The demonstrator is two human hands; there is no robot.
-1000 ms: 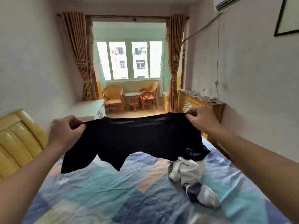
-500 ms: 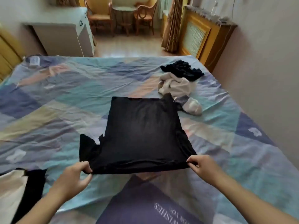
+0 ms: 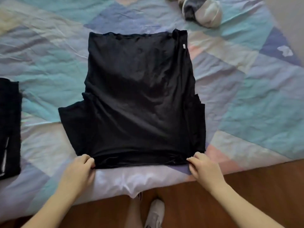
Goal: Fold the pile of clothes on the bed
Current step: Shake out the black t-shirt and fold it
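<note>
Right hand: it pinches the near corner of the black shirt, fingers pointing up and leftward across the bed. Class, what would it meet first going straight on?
The right hand already touches the black shirt, so it would slide onto that cloth first; depth is hard to judge.

You see a plain black shirt on a bedspread patterned in pale blue, lilac, pink and cream patches. At 9 o'clock lies a black garment; at 1 o'clock, grey-and-white socks. The floor is reddish brown.
</note>
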